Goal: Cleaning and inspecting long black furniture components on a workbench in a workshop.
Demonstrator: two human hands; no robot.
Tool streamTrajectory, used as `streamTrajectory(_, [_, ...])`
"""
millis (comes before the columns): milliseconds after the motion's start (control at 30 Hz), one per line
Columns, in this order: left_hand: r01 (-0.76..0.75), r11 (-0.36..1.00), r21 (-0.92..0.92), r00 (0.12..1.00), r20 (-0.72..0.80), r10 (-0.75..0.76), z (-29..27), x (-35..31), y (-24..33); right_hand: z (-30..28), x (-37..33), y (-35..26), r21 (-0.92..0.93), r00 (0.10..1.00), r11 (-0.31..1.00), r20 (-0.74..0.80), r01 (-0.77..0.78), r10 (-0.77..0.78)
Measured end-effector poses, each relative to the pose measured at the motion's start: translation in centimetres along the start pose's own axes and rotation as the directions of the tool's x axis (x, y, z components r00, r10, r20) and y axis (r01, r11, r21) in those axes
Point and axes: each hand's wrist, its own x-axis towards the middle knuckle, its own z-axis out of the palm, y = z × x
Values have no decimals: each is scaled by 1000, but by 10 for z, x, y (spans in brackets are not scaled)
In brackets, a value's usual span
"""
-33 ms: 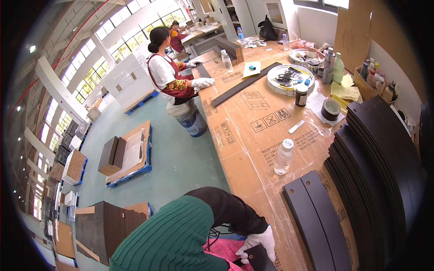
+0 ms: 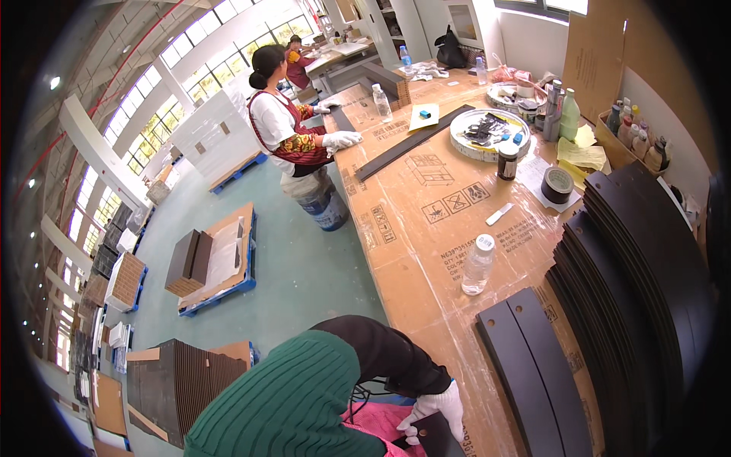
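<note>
My left hand point(image 2: 440, 409), in a white glove, grips the end of a dark board point(image 2: 439, 440) with a small hole in it at the lower edge of the view. The fingers bend over the board's end; the rest of the board runs out of the picture. My arm in a black sleeve point(image 2: 392, 354) reaches across from the lower left, past a green ribbed garment. My right hand is not seen. Just right of the left hand, two dark boards point(image 2: 518, 373) with holes lie side by side on the cardboard-covered table point(image 2: 415, 266).
Tall stacks of dark boards point(image 2: 609, 282) fill the table's right side. A clear bottle point(image 2: 477, 265), a tape roll point(image 2: 557, 184), a dark jar point(image 2: 507, 161) and a paint-smeared round lid point(image 2: 487, 135) stand farther back. Beyond the table's left edge, a gloved co-worker point(image 2: 278, 122) handles a board.
</note>
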Motion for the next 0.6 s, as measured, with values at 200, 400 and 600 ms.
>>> streamTrajectory(200, [-34, 999, 27, 999, 23, 34, -4, 2, 0, 3, -1, 4, 44, 999, 999, 50, 3, -5])
streamTrajectory(400, [-2, 1000, -26, 999, 37, 3, -10, 6, -3, 7, -4, 9, 66, 995, 997, 83, 42, -47])
streamTrajectory(600, [-13, 999, -49, 1000, -16, 13, 1, 0, -1, 11, -6, 15, 67, 999, 997, 33, -31, 28])
